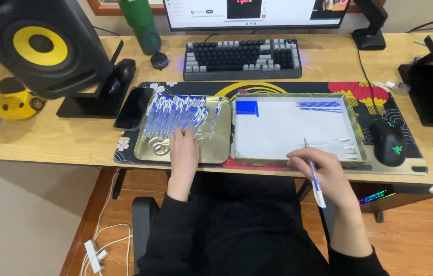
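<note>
Head view: left hand (183,151) lies flat w/ fingers together on the pile of blue pens (174,115) in the gold tray (216,151). Right hand (323,171) pinches one blue pen (313,176), tip over the near-right edge of the white-lined tray (277,128), w/ clear pen barrels (336,147) just beside. Mouse (389,141) sits to the right.

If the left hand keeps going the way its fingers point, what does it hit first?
Most likely the heap of blue pens in the gold tray; the left hand's fingertips already look to be at its near edge.
</note>
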